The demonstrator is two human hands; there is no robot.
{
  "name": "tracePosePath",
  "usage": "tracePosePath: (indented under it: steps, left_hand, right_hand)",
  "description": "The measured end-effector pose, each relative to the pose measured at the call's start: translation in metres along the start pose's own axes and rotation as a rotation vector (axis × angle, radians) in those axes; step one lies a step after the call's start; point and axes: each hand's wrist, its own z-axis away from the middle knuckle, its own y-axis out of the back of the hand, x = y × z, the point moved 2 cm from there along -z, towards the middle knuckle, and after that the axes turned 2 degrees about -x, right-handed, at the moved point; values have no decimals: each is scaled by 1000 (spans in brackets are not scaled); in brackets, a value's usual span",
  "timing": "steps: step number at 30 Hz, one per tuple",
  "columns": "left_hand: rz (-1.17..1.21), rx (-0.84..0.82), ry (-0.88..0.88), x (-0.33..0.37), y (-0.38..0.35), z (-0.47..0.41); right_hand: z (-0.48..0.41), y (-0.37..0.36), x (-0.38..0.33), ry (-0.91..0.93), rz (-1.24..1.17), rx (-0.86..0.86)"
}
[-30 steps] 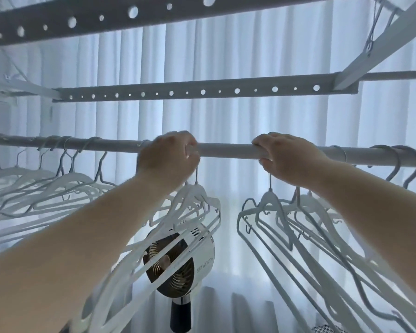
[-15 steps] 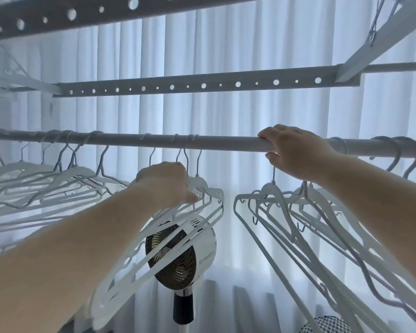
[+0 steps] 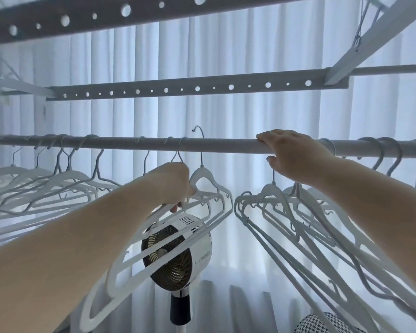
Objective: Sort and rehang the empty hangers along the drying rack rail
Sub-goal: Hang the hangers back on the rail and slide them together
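A grey round rail (image 3: pixel 226 144) runs across the view at hand height. My left hand (image 3: pixel 175 183) is shut on the necks of a few white hangers (image 3: pixel 202 179) below the rail's middle; one hook (image 3: pixel 198 131) stands lifted above the rail, the others still loop over it. My right hand (image 3: pixel 291 152) grips the rail to the right, with its thumb under the bar. A bunch of white hangers (image 3: pixel 274 200) hangs below that hand. Several more hangers (image 3: pixel 65 181) hang bunched along the rail's left part.
Two perforated grey bars (image 3: pixel 178 88) of the rack cross higher up. A round standing fan (image 3: pixel 178 253) on a black post sits below the middle hangers. White curtains (image 3: pixel 226 56) fill the background. More hooks (image 3: pixel 382 150) sit on the rail at far right.
My left hand dropped from the rail to the hanger necks and has pushed one hanger upward, so its hook now clears the rail. My right hand stayed on the rail.
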Motion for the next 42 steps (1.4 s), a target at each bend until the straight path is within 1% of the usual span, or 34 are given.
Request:
tracePosePath:
  steps: [3,7,10,14,19,23,28,32,35,36,40,42]
  left_hand:
    - [-33,-4,-16,11,1,-5]
    - [10,-73,30,17,-15,-6]
    - [28,-57,44,18,-17,-2]
    - [36,-78,58,17,-15,7]
    - [-5,-49,121,20,-22,11]
    - [51,-25,172,36,-15,5]
    - [-110,-78,211,53,-29,-3]
    - [-80,-134,203,53,-55,-3]
    - [-140,-175,167,46,-67,13]
    - [-170,-174,156,44,-67,20]
    - [-160,-183,114,30,-61,53]
    - [-186,-159,74,19,-54,69]
  right_hand:
    - [3,1,0,-5,-10,-4]
    - [6,2,-2,-2,-9,1]
    - [12,3,-4,26,3,-9]
    - [19,6,-6,54,35,-38]
    - [23,11,-12,65,-10,-54]
    - [32,10,-12,135,-30,-44]
    - [48,5,5,194,-55,-58]
    - [57,2,10,257,-72,-19]
    - [56,0,6,290,-120,-24]
    - [55,-1,3,289,-139,-39]
    - [55,-9,-13,253,-203,-130]
    - [57,-11,-25,250,-211,-181]
